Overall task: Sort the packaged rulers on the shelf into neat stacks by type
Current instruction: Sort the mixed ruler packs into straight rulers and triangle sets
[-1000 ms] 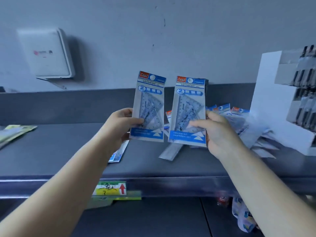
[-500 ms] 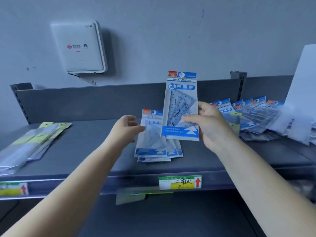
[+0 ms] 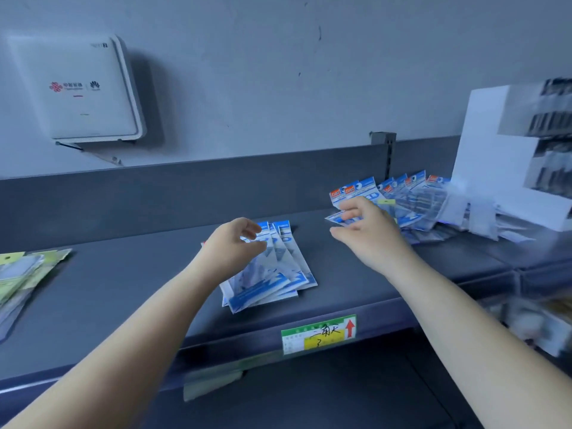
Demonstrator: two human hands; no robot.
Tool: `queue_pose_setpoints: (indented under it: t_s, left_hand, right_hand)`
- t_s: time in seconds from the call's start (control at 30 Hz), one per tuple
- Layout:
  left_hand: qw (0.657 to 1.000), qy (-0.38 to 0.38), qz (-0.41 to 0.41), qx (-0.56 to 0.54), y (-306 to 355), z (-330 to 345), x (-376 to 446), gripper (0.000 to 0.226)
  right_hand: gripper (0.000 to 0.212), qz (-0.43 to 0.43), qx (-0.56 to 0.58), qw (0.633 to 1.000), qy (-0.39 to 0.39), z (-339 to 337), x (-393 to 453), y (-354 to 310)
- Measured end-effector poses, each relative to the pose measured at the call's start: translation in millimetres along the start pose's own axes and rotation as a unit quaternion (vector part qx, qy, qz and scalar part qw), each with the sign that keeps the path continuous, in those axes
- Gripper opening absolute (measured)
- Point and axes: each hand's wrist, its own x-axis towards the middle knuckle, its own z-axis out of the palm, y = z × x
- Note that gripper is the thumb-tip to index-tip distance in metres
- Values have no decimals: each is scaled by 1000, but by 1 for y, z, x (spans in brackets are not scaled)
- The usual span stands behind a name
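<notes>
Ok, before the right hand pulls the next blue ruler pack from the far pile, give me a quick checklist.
1. Right hand at the unsorted pile: ok, fingers at its near packs.
2. Pack firmly pinched: cannot tell, blurred.
3. Left hand holding nothing: ok, fingers relaxed over the sorted stack.
4. Sorted stack neat: not ok, packs fanned out.
5. Bare shelf between pile and stack: ok.
6. Green-carded packs kept apart at far left: ok.

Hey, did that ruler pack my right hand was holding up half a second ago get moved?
Yes. The right hand no longer holds it upright above the middle stack; that hand now reaches the fanned pile beside the white display box.
</notes>
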Motion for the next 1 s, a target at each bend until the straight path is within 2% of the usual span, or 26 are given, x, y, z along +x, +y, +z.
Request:
queue_pose_setpoints:
  t_s: [0.17, 0.4, 0.63, 0.8, 0.93, 1.0]
  left_hand:
    - [999, -31, 32, 12, 34, 41, 12, 23]
    - [991, -92, 79, 48, 93, 113, 32, 27]
    - [977, -120, 33, 172, 124, 168, 50, 41]
    - [972, -116, -14, 206, 135, 186, 58, 57]
    - [986, -81, -34, 145, 147, 194, 65, 68]
    - [995, -56, -26, 83, 153, 198, 68, 58]
  right_hand:
    - [25, -7, -37, 999, 29, -34, 12, 32]
    - [21, 9, -68, 996, 49, -95, 36, 83]
    - [17, 10, -124, 990, 62, -144, 59, 132]
    - [29, 37, -198, 978, 58, -169, 74, 167]
    - [49, 63, -243, 967, 32, -180, 81, 183]
    - [59, 84, -239, 967, 16, -184, 85, 186]
